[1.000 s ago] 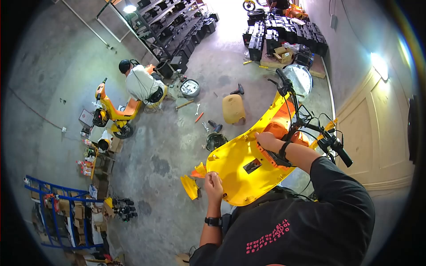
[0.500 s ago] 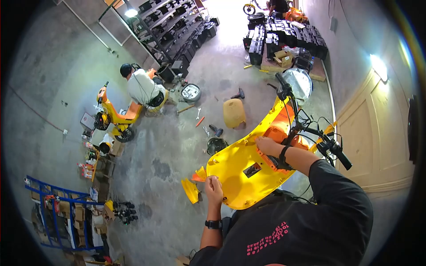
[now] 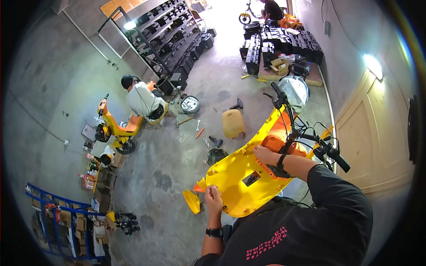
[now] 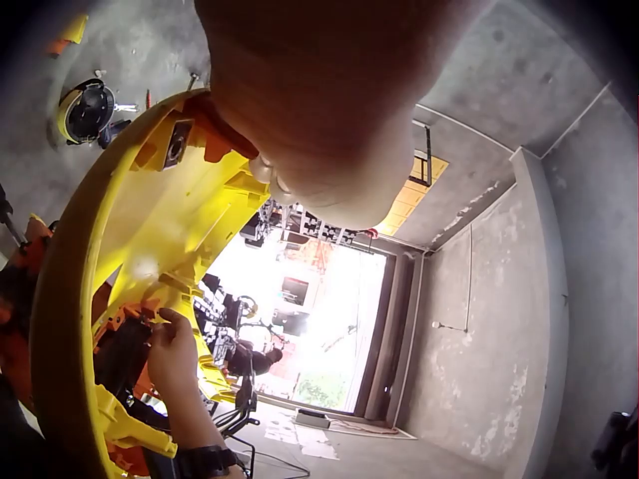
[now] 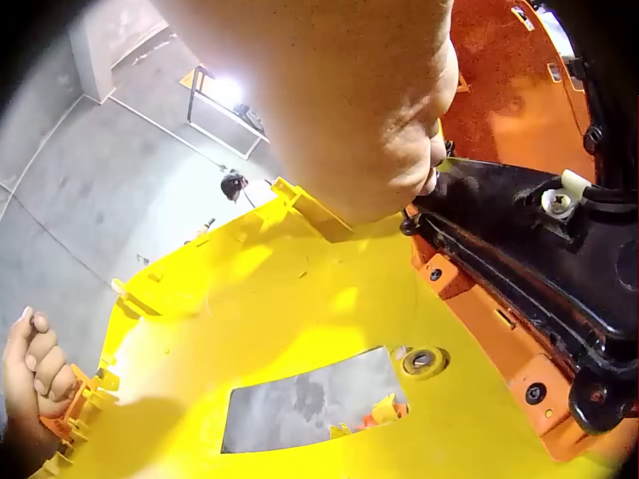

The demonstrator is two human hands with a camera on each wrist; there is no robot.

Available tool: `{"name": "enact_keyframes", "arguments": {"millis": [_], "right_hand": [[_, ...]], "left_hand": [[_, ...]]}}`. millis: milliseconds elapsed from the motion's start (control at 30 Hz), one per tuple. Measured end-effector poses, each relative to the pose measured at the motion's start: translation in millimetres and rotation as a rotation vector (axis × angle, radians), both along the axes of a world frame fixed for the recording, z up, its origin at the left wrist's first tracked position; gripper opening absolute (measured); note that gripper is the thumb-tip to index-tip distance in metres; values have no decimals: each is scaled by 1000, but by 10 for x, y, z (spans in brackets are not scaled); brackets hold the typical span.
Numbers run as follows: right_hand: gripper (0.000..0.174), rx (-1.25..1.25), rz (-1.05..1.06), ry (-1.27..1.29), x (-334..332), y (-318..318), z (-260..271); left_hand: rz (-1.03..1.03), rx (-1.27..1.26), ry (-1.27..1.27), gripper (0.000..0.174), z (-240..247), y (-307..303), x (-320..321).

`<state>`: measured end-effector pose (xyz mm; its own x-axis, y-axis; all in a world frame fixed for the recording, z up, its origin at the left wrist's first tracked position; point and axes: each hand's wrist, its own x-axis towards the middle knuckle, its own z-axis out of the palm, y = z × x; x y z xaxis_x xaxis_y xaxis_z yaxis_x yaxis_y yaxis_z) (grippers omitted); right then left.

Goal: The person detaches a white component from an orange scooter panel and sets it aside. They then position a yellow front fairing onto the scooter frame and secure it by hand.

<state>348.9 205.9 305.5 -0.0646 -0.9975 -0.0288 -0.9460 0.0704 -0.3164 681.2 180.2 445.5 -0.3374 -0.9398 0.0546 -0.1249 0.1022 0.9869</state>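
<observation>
A large yellow body panel (image 3: 235, 186) of a scooter lies tilted in front of me, with a rectangular cutout. My left hand (image 3: 214, 200) curls its fingers round the near-left edge of the panel, beside an orange piece (image 5: 58, 419). Farther up the panel, my right hand (image 3: 265, 155) has its fingers bent at the orange part (image 3: 276, 143), close to a black frame part (image 5: 529, 259). In the left wrist view, thumb and finger of the right hand (image 4: 172, 349) come together there; I cannot tell what lies between them. Handlebars (image 3: 288, 99) with cables rise beyond.
Beyond the panel, a tan cover (image 3: 233, 123), a power drill (image 3: 216, 142) and a helmet-like black bowl (image 3: 216, 156) lie on the floor. A loose yellow piece (image 3: 191, 201) is at left. Another person (image 3: 144, 99) sits near a yellow scooter (image 3: 117, 124). A door (image 3: 377, 133) stands right.
The head view has shifted slightly, so the panel and floor things sit a little differently in it. Both hands keep their places on the panel.
</observation>
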Motion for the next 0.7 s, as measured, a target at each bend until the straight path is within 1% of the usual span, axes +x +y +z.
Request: {"name": "enact_keyframes", "arguments": {"millis": [67,133,167,233,267,333,367,433,567,700], "right_hand": [[30,-3,2,-35,6,-31,25],[37,18,112,108,12,-40,73],[37,14,112,107,25,-33,105],[24,118,-31,20,19,-42,122],[24,114,-32,21,21,-55,96],[22,38,-146,23,52,-47,74],[22,38,-147,21,74,-46,85],[24,187,-183,125,152,-60,124],[26,190,-185,181,202,-83,222],[34,67,-44,188,147,-13,169]], "left_hand": [[-5,34,24,21,-27,-3,20],[-7,70,46,21,-16,-2,22],[-4,47,33,21,12,14,14],[-2,19,22,21,18,-1,2],[-6,17,3,21,-14,-9,18],[-10,16,-18,21,-35,-9,22],[-9,29,-22,21,-36,-2,24],[-9,40,-29,22,-38,7,30],[-7,47,-13,22,-60,-6,30],[4,66,-7,22,-59,8,32]]}}
